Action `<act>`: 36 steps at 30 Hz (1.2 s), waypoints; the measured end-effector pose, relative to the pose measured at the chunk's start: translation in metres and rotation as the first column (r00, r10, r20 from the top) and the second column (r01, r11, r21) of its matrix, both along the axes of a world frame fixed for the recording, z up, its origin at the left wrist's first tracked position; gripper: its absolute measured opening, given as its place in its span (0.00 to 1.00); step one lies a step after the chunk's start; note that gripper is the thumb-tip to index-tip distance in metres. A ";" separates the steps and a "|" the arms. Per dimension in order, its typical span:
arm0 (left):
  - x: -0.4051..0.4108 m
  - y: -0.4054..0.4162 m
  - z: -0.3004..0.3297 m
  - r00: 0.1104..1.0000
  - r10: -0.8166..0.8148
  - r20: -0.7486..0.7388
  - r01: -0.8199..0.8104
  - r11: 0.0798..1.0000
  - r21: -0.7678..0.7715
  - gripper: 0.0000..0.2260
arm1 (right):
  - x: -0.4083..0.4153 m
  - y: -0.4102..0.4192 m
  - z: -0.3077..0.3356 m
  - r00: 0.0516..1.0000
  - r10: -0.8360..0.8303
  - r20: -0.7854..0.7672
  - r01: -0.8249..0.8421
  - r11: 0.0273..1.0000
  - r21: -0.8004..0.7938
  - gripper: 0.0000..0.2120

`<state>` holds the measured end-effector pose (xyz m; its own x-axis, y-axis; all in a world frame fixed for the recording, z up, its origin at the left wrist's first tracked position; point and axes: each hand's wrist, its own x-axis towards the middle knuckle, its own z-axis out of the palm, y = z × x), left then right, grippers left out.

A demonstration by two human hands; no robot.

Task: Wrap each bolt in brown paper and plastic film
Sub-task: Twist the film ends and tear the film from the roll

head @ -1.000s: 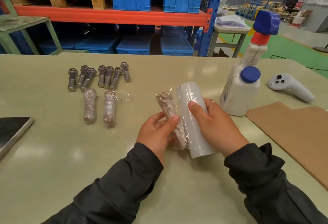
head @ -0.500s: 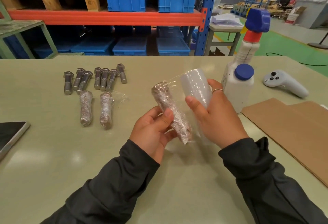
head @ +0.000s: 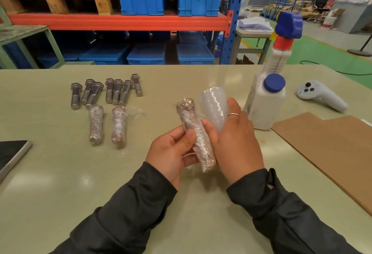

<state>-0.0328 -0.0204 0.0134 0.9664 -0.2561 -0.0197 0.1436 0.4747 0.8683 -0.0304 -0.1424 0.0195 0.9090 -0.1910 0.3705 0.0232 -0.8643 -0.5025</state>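
l hand (head: 171, 151) grips wrapped bolt (head: 194, 133), r hand (head: 235, 143) grips film roll (head: 214, 107); spray bottle (head: 265, 103) just beside.

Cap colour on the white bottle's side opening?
Blue, on the white bottle; the cap shows clearly in the head view.

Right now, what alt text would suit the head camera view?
A left hand holds a film-wrapped brown-paper bolt beside a clear plastic film roll in the right hand. Two wrapped bolts and seven bare steel bolts lie on the pale green table.

Film-wrapped bolt (head: 194, 133) held tilted above the table, beside film roll (head: 213, 107)
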 end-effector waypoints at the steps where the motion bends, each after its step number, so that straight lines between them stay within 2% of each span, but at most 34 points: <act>1: 0.000 0.000 0.000 1.000 0.008 0.008 -0.008 1.000 0.022 0.13 | 0.000 0.000 -0.001 1.000 -0.012 0.006 0.012 1.000 -0.003 0.35; 4: 0.001 0.001 0.001 1.000 0.004 0.006 -0.005 0.999 0.040 0.11 | -0.001 0.001 -0.003 0.999 -0.034 0.028 0.035 0.999 -0.009 0.34; 10: 0.000 0.003 0.003 0.995 -0.081 -0.051 0.080 0.997 -0.025 0.12 | -0.004 0.005 -0.002 0.999 -0.034 0.026 0.036 0.996 -0.082 0.34; 13: -0.001 -0.001 0.004 0.995 -0.095 -0.015 0.095 0.995 0.016 0.19 | -0.008 0.008 -0.001 0.999 -0.028 0.025 0.031 0.995 -0.096 0.35; 15: -0.002 -0.004 0.000 0.998 -0.052 -0.027 0.052 0.998 0.017 0.20 | -0.012 0.010 -0.001 1.000 -0.007 0.030 0.010 0.997 -0.074 0.35; 18: -0.002 -0.004 -0.003 1.000 0.014 -0.008 -0.014 0.999 0.043 0.14 | -0.013 0.013 -0.002 0.998 0.048 0.041 -0.050 0.998 0.040 0.35; 20: 0.000 -0.001 -0.002 1.000 0.031 0.000 -0.031 0.999 0.037 0.15 | -0.008 0.009 0.001 0.996 0.091 -0.006 -0.086 0.958 0.275 0.37; 22: 0.002 0.003 0.000 0.999 0.039 -0.030 -0.039 0.999 0.011 0.18 | -0.002 0.001 0.005 0.986 0.137 -0.094 -0.070 0.856 0.512 0.42; 24: 0.003 0.006 0.000 0.998 0.028 -0.056 -0.028 1.000 0.005 0.17 | 0.000 -0.009 0.008 0.966 0.202 -0.160 -0.050 0.756 0.653 0.45; 25: 0.003 0.007 0.000 0.997 0.011 -0.070 -0.011 1.000 0.008 0.17 | -0.001 -0.014 0.008 0.952 0.246 -0.179 -0.047 0.701 0.711 0.44; 26: 0.003 0.007 0.000 0.996 -0.009 -0.084 0.009 1.000 0.010 0.16 | -0.001 -0.018 0.008 0.936 0.295 -0.190 -0.053 0.654 0.755 0.38; 28: 0.003 0.007 0.000 0.994 -0.049 -0.098 0.049 0.999 -0.002 0.16 | -0.001 -0.020 0.007 0.919 0.351 -0.182 -0.082 0.621 0.780 0.24; 29: 0.003 0.007 0.000 0.993 -0.067 -0.100 0.065 0.998 -0.015 0.17 | 0.000 -0.021 0.007 0.918 0.354 -0.179 -0.085 0.616 0.783 0.23; 36: 0.004 0.010 0.001 0.993 -0.084 -0.078 0.082 0.996 -0.025 0.19 | -0.003 -0.015 0.009 0.914 0.383 -0.131 -0.126 0.578 0.807 0.38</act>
